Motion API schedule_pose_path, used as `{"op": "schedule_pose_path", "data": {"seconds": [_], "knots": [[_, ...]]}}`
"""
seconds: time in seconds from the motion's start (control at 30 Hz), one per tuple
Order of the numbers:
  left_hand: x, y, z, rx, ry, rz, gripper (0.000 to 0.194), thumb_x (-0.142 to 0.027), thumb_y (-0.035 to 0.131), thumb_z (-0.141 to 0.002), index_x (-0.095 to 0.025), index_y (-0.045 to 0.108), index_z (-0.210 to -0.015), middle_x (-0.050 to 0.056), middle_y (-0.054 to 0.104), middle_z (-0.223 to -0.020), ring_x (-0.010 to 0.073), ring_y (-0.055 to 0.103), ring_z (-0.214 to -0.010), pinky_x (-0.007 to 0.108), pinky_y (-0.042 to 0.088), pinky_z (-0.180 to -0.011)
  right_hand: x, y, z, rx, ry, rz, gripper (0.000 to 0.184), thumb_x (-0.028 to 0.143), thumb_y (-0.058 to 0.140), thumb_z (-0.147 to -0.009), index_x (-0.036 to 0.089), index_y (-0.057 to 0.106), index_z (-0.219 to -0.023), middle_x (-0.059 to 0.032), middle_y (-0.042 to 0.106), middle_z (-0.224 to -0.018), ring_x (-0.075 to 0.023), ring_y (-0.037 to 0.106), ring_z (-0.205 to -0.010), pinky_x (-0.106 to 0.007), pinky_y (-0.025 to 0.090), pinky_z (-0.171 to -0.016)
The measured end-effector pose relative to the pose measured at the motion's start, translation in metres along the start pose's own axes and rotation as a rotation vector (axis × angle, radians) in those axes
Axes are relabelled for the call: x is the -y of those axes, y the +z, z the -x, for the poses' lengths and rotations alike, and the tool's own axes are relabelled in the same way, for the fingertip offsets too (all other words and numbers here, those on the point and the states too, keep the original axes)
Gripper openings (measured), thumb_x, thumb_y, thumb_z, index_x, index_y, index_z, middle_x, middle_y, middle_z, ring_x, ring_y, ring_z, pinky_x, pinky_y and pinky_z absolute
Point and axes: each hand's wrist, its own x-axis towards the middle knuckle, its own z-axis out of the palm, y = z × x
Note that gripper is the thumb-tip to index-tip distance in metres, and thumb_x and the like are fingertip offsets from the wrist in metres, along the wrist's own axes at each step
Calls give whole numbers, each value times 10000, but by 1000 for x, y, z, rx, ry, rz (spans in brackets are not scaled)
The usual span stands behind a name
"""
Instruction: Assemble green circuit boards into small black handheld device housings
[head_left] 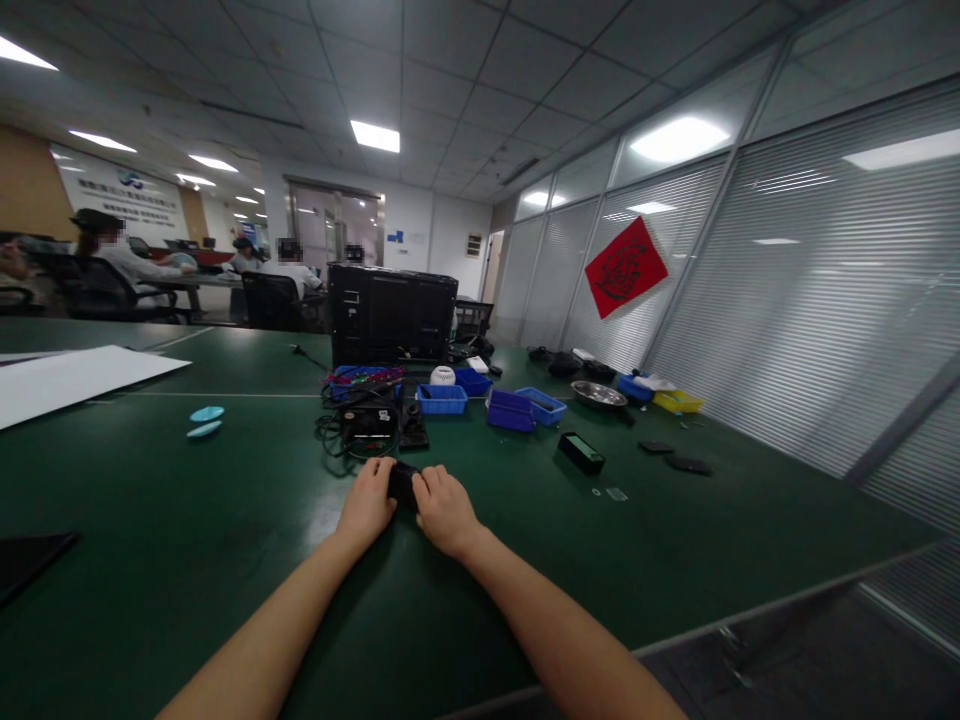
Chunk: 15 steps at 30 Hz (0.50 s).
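Observation:
Between my two hands is a small dark rectangular object (403, 484), low over the green table (322, 580); its exact kind I cannot make out. My left hand (369, 498) grips its left end with the fingers curled over. At the other end, my right hand (444, 510) has its fingers closed around it. The fingers cover both ends of the object. Just beyond my hands lies a black electronic box (367, 425) with tangled cables, and a dark stand-like part (413, 425) is beside it.
Behind are blue bins (442, 400), a white ball (443, 376) and a large black monitor-like case (394, 315). To the right lie a black box with a green inside (581, 453), a metal bowl (598, 395) and flat black pieces (688, 466). Light-blue dishes (206, 414) sit left. Several people sit far back.

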Motion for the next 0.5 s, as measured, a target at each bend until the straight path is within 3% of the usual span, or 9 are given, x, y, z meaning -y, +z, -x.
{"op": "schedule_pose_path", "data": {"seconds": [0.13,0.2,0.37,0.5], "knots": [[8,-5,-2,52,15,149,504,-6,430,-594,-178,443,-1068,72,527,-1056,190,496,-1023,327,375,-905,-1,-2,1,4,-49,-43,385,168,508,-763,102,455,-1138,-142,491,-998,-234,426,-880,-347,406,-695],[12,-8,-4,95,-50,241,455,-35,411,-626,-182,454,-1054,62,559,-1025,176,532,-964,311,402,-866,-1,-4,1,15,-86,-92,425,201,539,-750,106,448,-1154,-146,492,-1011,-242,426,-892,-360,404,-712],[15,-14,-8,113,-161,345,261,-227,391,-752,-219,505,-987,18,605,-937,160,574,-838,286,438,-771,-3,-1,2,6,-159,-216,508,386,565,-749,107,449,-1158,-152,495,-1017,-258,426,-924,-390,396,-753],[13,-16,-9,103,-150,357,277,-209,387,-725,-220,525,-965,7,617,-899,150,576,-805,263,435,-737,-4,1,2,-12,-176,-221,594,525,540,-732,99,467,-1140,-153,499,-1005,-258,429,-910,-389,397,-752]]}}
